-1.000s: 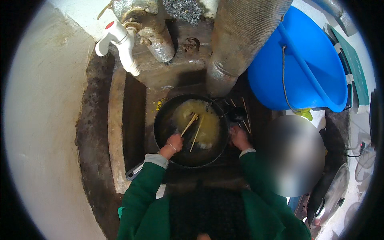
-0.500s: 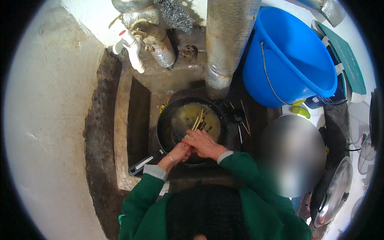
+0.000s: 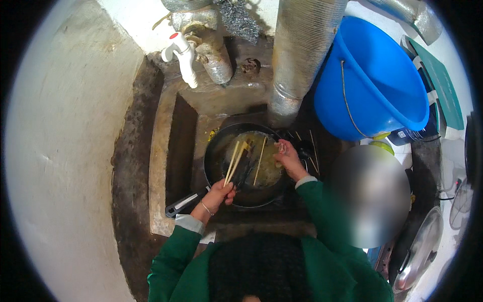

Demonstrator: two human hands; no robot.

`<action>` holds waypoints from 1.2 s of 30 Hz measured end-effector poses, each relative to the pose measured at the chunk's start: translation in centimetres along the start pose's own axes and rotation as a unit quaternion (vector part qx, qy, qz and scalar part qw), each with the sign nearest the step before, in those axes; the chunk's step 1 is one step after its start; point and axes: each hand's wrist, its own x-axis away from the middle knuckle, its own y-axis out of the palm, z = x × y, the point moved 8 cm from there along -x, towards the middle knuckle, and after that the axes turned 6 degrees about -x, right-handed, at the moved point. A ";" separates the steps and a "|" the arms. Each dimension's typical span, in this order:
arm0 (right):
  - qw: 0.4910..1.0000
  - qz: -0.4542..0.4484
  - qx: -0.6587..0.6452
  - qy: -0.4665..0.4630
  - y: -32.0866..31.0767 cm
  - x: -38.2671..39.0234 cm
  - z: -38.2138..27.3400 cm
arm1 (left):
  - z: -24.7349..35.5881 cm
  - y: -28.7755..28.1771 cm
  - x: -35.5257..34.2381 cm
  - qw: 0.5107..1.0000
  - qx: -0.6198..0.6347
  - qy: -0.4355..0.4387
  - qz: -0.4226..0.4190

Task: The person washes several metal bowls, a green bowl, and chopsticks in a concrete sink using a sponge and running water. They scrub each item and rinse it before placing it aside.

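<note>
A dark frying pan (image 3: 207, 151) with yellowish liquid sits below me, its black handle pointing to the lower left. My left hand (image 3: 220, 195) is closed round a pair of pale wooden chopsticks (image 3: 231, 163), whose tips reach over the pan beside a dark, elongated piece (image 3: 245, 168). Another thin stick (image 3: 260, 161) slants across the pan, apart from both hands. At the pan's right rim is my right hand (image 3: 290, 160), with its fingers curled in. Whether something small is between those fingers is too unclear to name.
A white tap (image 3: 183, 58) and a silver-wrapped pipe (image 3: 304, 55) stand behind the pan. Farther right are a large blue bucket (image 3: 370, 80), green vegetables (image 3: 383, 146) and a metal lid (image 3: 420, 251). Several thin sticks (image 3: 314, 151) lie right of the pan.
My hands were together over the near part of the pan. They have come apart, the right moving to the right rim and the left staying left with the chopsticks. One stick now lies separately.
</note>
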 end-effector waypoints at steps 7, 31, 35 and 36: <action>0.933 -0.131 -0.268 0.199 11.1 6.1 3.1 | 0.2 4.1 -2.6 1.000 0.002 -0.031 -0.002; 0.982 -0.022 -0.153 0.110 10.5 4.5 1.5 | 1.0 2.4 -4.0 0.950 -0.275 0.122 0.077; 0.930 -0.095 0.353 -0.035 6.5 1.0 1.5 | 8.2 4.3 1.1 0.681 -0.581 0.381 0.233; 0.831 -0.097 0.530 -0.140 7.7 2.4 -1.9 | 9.0 5.3 2.2 0.654 -0.609 0.397 0.212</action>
